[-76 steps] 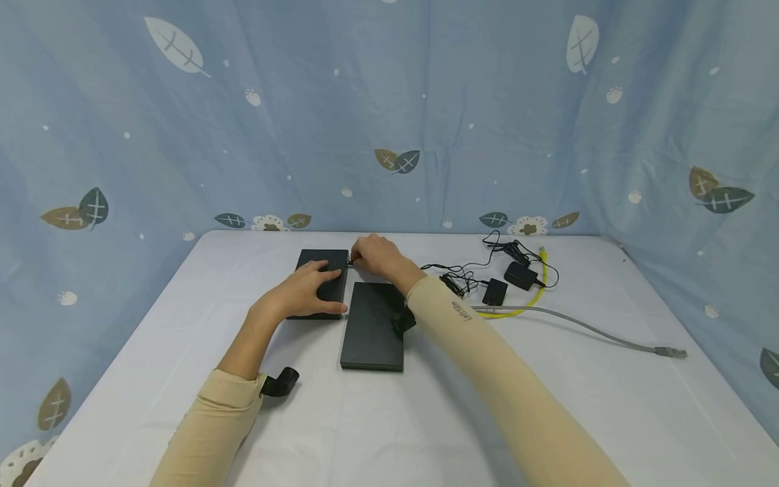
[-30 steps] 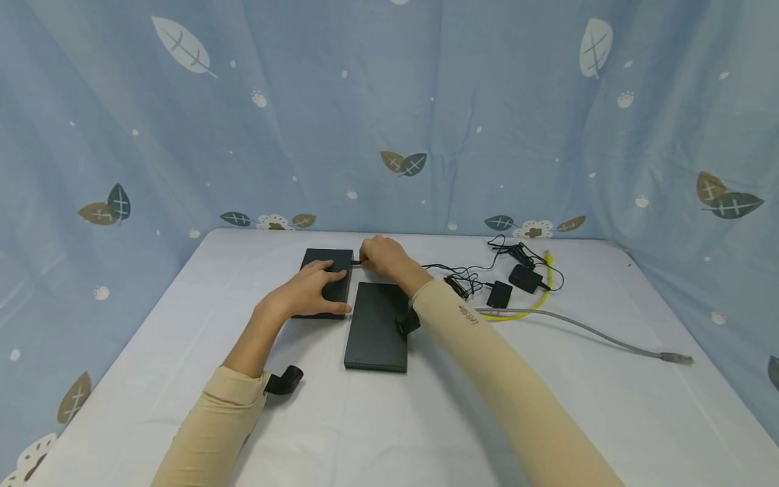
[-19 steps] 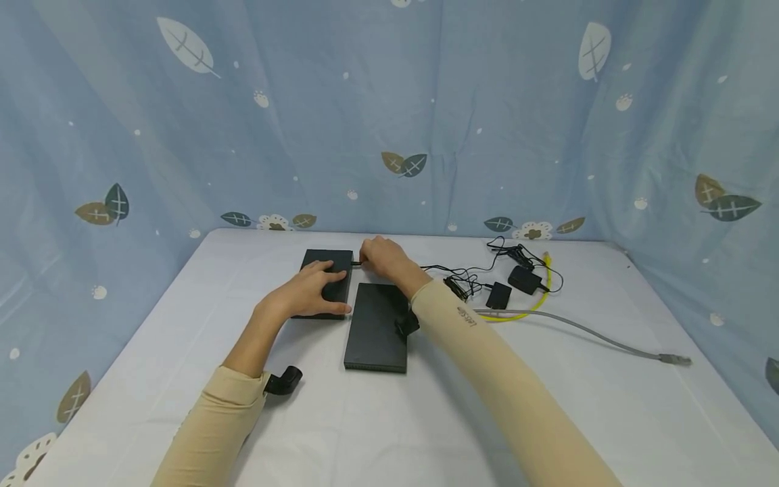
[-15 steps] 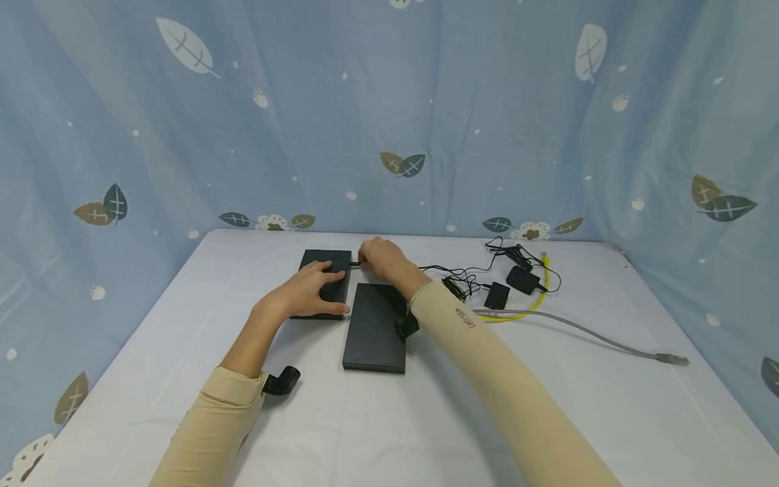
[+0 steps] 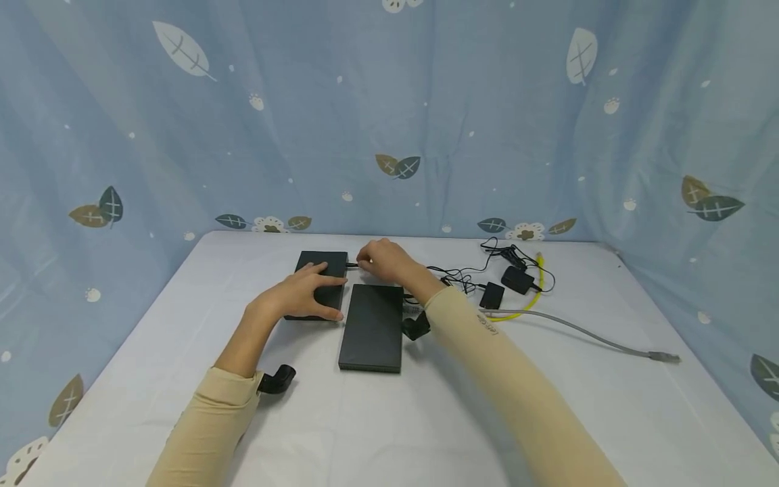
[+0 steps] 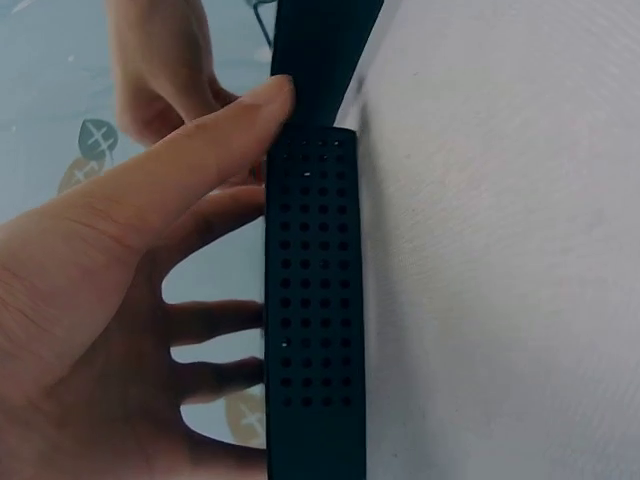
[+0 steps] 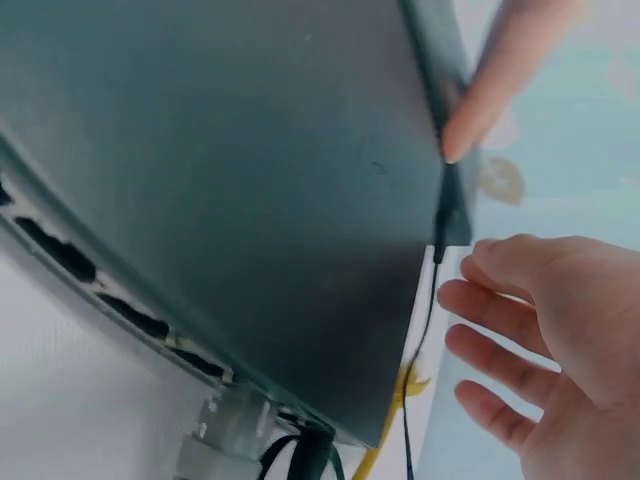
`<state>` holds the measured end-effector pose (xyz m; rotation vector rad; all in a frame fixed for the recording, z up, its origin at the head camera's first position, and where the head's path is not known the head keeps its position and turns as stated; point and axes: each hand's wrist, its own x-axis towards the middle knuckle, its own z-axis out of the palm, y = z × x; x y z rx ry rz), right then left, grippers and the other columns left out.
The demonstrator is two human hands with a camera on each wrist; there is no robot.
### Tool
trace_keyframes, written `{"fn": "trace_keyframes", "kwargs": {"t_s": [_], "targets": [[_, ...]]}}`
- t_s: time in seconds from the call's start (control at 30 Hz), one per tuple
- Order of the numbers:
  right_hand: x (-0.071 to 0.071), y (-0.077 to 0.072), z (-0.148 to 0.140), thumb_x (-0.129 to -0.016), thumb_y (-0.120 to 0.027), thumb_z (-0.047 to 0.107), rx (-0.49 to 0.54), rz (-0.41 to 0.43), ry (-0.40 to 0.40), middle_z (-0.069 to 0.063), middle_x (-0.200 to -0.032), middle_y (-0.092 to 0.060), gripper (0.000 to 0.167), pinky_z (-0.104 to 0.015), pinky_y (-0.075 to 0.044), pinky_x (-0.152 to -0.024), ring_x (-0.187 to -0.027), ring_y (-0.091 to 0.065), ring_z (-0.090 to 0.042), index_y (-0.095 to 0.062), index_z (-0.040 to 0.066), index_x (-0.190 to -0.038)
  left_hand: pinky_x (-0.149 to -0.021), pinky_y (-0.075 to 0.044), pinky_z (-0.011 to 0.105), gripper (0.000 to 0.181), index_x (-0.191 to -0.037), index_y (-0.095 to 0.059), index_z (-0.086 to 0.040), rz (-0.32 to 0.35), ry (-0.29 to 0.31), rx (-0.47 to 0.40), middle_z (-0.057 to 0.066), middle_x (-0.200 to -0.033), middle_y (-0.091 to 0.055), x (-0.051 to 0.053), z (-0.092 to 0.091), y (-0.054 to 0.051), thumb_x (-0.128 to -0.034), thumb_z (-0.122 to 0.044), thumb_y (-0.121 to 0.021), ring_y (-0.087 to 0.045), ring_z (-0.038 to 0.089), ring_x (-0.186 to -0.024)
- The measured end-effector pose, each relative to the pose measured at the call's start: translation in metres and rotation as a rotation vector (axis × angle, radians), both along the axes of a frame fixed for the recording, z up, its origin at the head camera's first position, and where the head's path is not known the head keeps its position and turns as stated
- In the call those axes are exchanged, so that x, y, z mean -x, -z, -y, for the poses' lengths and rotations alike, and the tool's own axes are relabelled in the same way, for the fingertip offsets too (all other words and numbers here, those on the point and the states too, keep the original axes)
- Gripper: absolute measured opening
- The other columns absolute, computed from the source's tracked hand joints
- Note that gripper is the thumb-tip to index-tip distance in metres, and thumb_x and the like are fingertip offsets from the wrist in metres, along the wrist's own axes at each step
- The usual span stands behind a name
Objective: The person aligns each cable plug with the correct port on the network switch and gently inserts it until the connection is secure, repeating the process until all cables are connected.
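Note:
Two flat black network switches lie side by side in the head view. My left hand rests on the left switch, fingers spread over its top and thumb by its near right edge. A black power plug sticks out at that switch's right side. My right hand is beside the plug. In the right wrist view its loosely bent fingers stand apart from the plug's thin cable. The right switch lies nearer me; a clear-ended network cable plug sits at its port side.
Two black power adapters with bundled cords lie at the back right. A yellow network cable curves around them. The grey network cable stretches right across the white table. A blue patterned curtain hangs behind.
My right hand has loosened from the plug and shifted slightly right, with its forearm. More of the right switch's edge and cables shows. My left hand stays on the left switch.

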<state>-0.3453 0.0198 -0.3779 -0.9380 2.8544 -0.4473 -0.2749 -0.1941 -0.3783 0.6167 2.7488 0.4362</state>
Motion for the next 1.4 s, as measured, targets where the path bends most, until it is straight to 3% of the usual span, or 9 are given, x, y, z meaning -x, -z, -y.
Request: {"fn": "trace_keyframes", "kwargs": {"t_s": [0.3,0.67,0.97,1.4], "targets": [[-0.009,-0.012,-0.021,-0.101,-0.057,0.022,0.152,-0.009,-0.032,-0.006,-0.117,-0.072,0.028,-0.038,-0.053,-0.095,-0.108,-0.068,-0.02,-0.071,0.008,-0.12,-0.112,-0.017,0.073,0.082,-0.147,-0.048,-0.028,0.034,-0.019,0.011,0.024,-0.162,-0.016,-0.001,-0.001,-0.002,-0.0755,-0.056,-0.079,-0.008,0.052,-0.148],[-0.02,-0.011,-0.056,-0.099,-0.059,0.024,0.295,-0.04,0.025,-0.004,-0.111,-0.074,0.024,-0.039,-0.054,-0.092,-0.105,-0.068,-0.019,-0.074,0.011,-0.113,-0.112,-0.016,0.073,0.082,-0.146,-0.049,-0.029,0.024,-0.038,0.025,0.023,-0.162,-0.017,-0.001,-0.002,-0.002,-0.0744,-0.056,-0.079,-0.01,0.051,-0.148],[-0.029,-0.005,-0.08,-0.099,-0.06,0.027,0.353,-0.039,0.058,-0.005,-0.114,-0.073,0.026,-0.044,-0.052,-0.096,-0.109,-0.067,-0.021,-0.073,0.012,-0.115,-0.111,-0.016,0.074,0.083,-0.146,-0.049,-0.028,0.011,-0.039,0.022,0.024,-0.162,-0.018,-0.001,-0.001,-0.001,-0.0741,-0.055,-0.08,-0.011,0.052,-0.148],[-0.038,-0.002,-0.103,-0.099,-0.059,0.029,0.342,-0.03,0.117,-0.005,-0.116,-0.073,0.028,-0.045,-0.051,-0.096,-0.111,-0.066,-0.023,-0.072,0.012,-0.117,-0.101,-0.027,0.079,0.083,-0.146,-0.049,-0.026,-0.064,-0.069,0.059,0.028,-0.158,-0.023,-0.005,-0.006,-0.003,-0.0757,-0.063,-0.074,-0.018,0.055,-0.145]]}}
